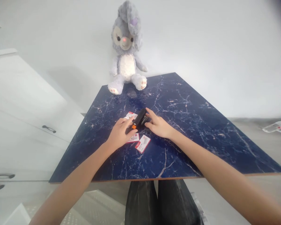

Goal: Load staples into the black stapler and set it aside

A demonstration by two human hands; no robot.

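A black stapler with an orange piece at its near end stands tilted between my two hands over the table. My left hand grips its near end, thumb and fingers on either side of the orange part. At the other end, my right hand holds it with curled fingers and thumb; some metal shows beside them. Small white-and-red boxes lie around: one box behind the stapler, a second box partly under my left thumb, and a third box nearest me.
The dark blue marbled table has its front edge just before my legs. A grey plush rabbit sits at the back edge against the wall. White drawers stand at the left. A clear plastic item lies at the far right.
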